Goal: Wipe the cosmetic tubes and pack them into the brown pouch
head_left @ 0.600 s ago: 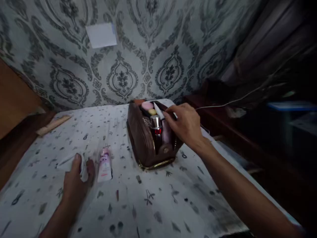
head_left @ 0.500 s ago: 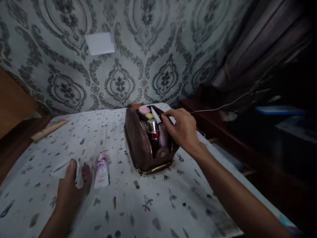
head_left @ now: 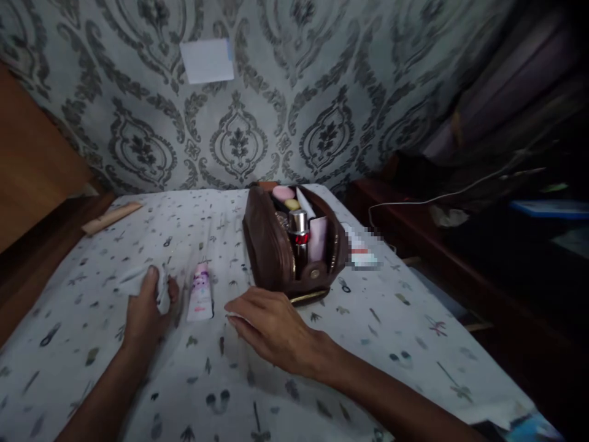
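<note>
My left hand (head_left: 150,313) is closed round a crumpled white tissue-like thing (head_left: 133,277), low over the table at the left. A small tube (head_left: 200,294), white with a pink and purple top, lies just to its right. My right hand (head_left: 276,328) hovers in front of the bag, fingertips towards the tube, thumb a little apart from the fingers, with nothing visible in it. Behind it stands a brown toiletry bag (head_left: 267,245), unzipped. Inside are a silver-capped dark bottle (head_left: 299,230), a pale pink tube (head_left: 318,239), a white tube (head_left: 304,202) and pink and yellow rounded items.
A white patterned cloth (head_left: 221,393) covers the table, which meets a wallpapered wall. A blurred-out item (head_left: 362,248) lies right of the bag. At the far left rests a flat wooden piece (head_left: 113,218). A white cable (head_left: 414,201) runs along the dark furniture at right.
My right hand has left the bag's right rim and come left and nearer, in front of the bag. My left hand keeps the white thing. The camera view has shifted slightly.
</note>
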Available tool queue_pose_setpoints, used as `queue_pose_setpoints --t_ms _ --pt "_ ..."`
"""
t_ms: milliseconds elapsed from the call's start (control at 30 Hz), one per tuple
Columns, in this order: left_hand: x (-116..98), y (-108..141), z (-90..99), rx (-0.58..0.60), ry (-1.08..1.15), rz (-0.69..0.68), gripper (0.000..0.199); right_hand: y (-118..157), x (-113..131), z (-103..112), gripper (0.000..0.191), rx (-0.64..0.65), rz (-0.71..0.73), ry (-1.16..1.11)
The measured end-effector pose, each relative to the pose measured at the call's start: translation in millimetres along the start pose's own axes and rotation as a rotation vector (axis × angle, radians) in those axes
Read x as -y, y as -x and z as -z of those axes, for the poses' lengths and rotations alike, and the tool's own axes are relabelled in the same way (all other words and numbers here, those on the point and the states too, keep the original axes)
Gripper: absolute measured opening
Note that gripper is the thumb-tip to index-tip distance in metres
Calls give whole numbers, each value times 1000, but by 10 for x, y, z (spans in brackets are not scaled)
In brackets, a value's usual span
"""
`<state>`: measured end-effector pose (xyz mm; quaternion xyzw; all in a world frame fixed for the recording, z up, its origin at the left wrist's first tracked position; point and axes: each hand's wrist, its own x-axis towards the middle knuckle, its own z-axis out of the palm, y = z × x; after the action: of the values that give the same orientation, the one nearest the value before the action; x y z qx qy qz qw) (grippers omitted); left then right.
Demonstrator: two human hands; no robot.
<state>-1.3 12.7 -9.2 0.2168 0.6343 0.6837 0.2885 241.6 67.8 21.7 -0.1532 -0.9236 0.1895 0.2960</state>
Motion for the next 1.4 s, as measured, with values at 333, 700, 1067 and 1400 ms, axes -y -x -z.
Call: queue_pose_setpoints --t_ms 333,700,1067,1400 --pt "-66 92 -124 -80 133 192 40 -431 72 -488 51 378 -548 -44" --pt "151 32 -56 -108 -1 175 45 -789 94 -988 59 253 -556 111" --pt "40 65 -22 -46 -101 -12 27 -715 -11 -1119 41 -7 -629 -288" --pt "-44 116 -213 -2 -198 64 34 -326 178 -997 38 -212 -553 -691"
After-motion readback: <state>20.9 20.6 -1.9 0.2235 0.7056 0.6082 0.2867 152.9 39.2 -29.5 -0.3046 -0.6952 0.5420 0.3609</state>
